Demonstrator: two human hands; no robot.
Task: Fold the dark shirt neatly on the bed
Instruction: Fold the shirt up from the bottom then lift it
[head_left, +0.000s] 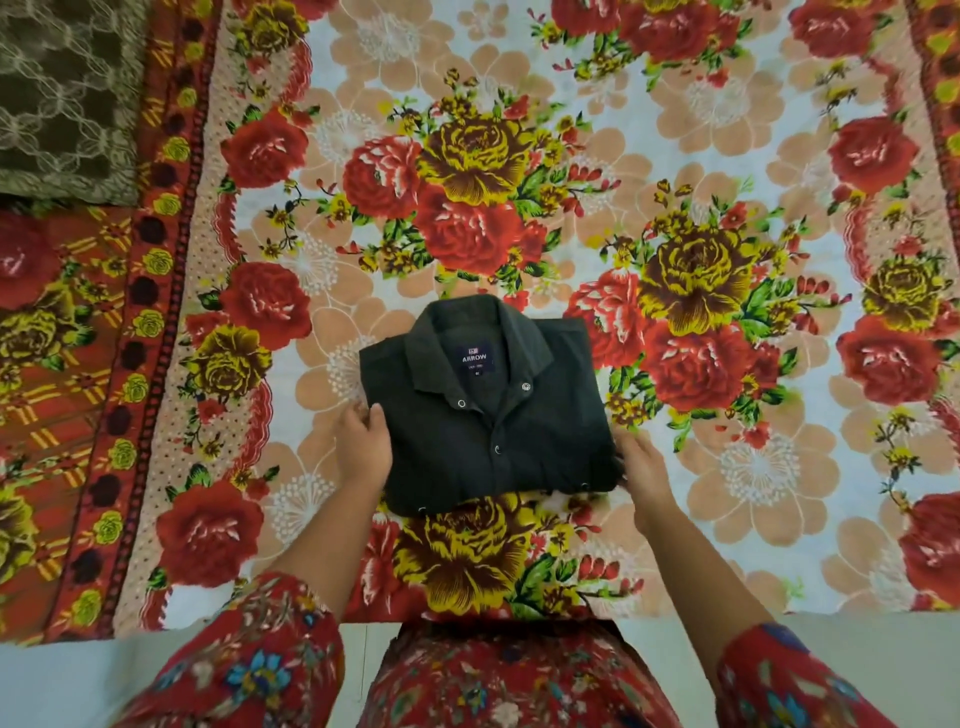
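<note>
Looks nearly done w/ the dark shirt (488, 415): folded into a small square, collar up, buttons showing, lying near the front edge of the bed (675, 104), abt in the middle. Squeezing in from both sides, prob to make it tidy & stop the folds popping open. Left hand (361, 441) flat against left side of shirt, fingers mostly straight, thumb touching cloth. Right hand (641, 462) at bottom right corner, fingertips hidden at the edge, so can't tell if pinching or just pushing.
</note>
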